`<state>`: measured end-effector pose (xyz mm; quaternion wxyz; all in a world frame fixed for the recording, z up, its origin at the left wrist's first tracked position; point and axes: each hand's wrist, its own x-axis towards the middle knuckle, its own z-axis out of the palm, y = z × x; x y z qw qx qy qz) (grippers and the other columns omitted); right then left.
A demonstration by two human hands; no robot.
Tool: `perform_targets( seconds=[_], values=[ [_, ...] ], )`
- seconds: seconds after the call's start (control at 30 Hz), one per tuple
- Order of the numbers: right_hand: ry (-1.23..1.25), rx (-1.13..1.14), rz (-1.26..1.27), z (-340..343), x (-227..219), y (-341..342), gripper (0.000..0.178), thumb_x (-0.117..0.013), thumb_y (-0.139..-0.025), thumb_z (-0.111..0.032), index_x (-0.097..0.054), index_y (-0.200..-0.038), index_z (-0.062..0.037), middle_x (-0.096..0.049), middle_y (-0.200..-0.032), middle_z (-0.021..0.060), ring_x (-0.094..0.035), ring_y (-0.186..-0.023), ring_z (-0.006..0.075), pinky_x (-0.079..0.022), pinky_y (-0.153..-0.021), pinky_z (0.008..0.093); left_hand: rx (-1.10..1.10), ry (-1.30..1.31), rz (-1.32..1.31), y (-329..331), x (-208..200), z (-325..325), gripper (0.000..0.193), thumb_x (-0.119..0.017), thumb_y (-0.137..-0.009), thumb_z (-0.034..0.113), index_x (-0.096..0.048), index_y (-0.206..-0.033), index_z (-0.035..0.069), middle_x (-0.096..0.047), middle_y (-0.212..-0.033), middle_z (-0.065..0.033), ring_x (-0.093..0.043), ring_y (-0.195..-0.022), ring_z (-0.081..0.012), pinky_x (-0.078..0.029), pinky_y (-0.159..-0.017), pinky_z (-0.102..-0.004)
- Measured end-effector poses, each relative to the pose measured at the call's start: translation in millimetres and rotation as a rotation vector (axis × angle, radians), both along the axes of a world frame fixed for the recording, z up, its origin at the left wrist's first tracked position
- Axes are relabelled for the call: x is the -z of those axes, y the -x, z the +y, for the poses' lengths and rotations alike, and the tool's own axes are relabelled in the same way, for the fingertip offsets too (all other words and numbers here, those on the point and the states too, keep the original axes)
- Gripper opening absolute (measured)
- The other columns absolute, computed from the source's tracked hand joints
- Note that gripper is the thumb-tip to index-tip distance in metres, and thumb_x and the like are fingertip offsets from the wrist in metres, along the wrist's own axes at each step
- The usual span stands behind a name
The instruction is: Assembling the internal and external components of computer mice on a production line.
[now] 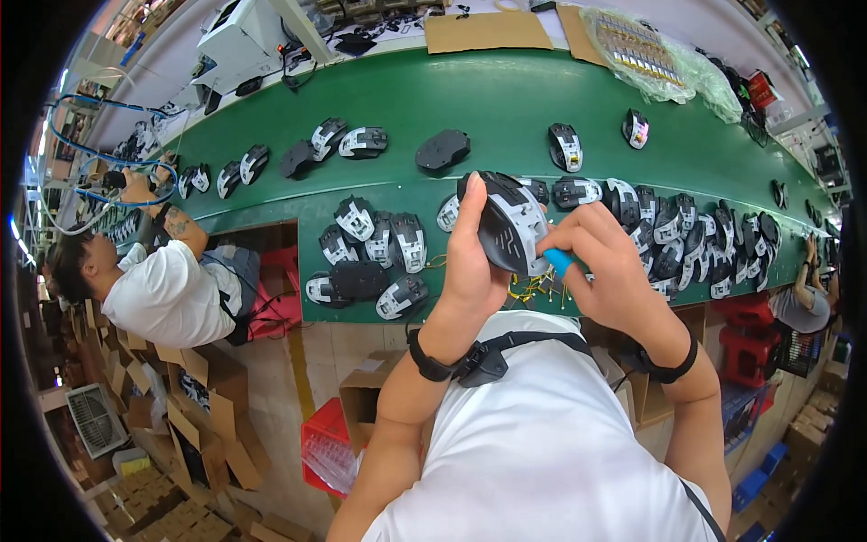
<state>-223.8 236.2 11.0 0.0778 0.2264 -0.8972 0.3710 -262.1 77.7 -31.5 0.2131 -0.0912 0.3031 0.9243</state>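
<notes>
In my left hand (476,262) a black-and-silver computer mouse (513,221) is held up tilted above the bench edge, the thumb along its side. My right hand (601,257) is closed in a pinch against the mouse's right side, with a blue finger cot (558,262) on one finger. Whatever sits between those fingertips is hidden. Small parts with yellow wires (539,287) lie on the bench just under the hands. Left of them is a group of similar mice (408,242), some with pale inner frames showing. A dense cluster of mice (668,221) spreads to the right.
Along the green bench (506,95), a loose row of mice includes a dark one lying flat (442,152) and one with a lit spot (635,128). Cardboard (488,32) and bagged parts (637,54) lie at the back. A co-worker (172,289) sits left; a red crate (327,443) stands below.
</notes>
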Motion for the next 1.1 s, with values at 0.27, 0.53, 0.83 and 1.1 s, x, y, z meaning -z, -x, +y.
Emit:
perform_targets(
  seconds=[0.27,0.53,0.83,1.1],
  values=[
    [-0.192,-0.043,0.288,-3,9,-2,0.030,-0.062,-0.061,0.007,-0.061,-0.090,-0.0006,-0.053,-0.087,0.0108,-0.050,-0.077,0.0285,-0.044,-0.068,0.0365,0.032,0.004,0.004,0,1,3,0.049,-0.038,-0.097,0.050,-0.059,-0.099,0.006,-0.066,-0.090,-0.0155,-0.066,-0.082,-0.0244,-0.053,-0.074,-0.0344],
    [0.035,-0.046,0.046,-4,14,-11,0.026,-0.067,-0.063,0.001,-0.063,-0.089,0.0002,-0.055,-0.083,0.0131,-0.051,-0.072,0.0279,-0.044,-0.063,0.0353,-0.007,-0.001,-0.079,-7,5,5,0.050,-0.042,-0.095,0.052,-0.058,-0.098,0.004,-0.064,-0.086,-0.0127,-0.066,-0.075,-0.0258,-0.055,-0.070,-0.0358],
    [0.159,0.013,0.049,4,26,-17,0.027,-0.073,-0.061,-0.004,-0.064,-0.086,-0.0018,-0.049,-0.062,0.0049,-0.049,-0.058,0.0198,-0.044,-0.055,0.0315,0.033,-0.005,-0.047,-6,-6,16,0.051,-0.043,-0.095,0.051,-0.058,-0.097,0.003,-0.064,-0.086,-0.0137,-0.066,-0.076,-0.0266,-0.054,-0.067,-0.0371],
    [0.406,0.027,-0.397,18,15,-14,0.033,-0.067,-0.074,0.002,-0.063,-0.106,-0.0028,-0.059,-0.081,0.0027,-0.057,-0.067,0.0092,-0.050,-0.068,0.0249,0.066,-0.139,0.019,10,3,4,0.055,-0.037,-0.092,0.049,-0.049,-0.122,0.003,-0.061,-0.103,-0.0189,-0.065,-0.086,-0.0342,-0.055,-0.076,-0.0429]
  ],
)
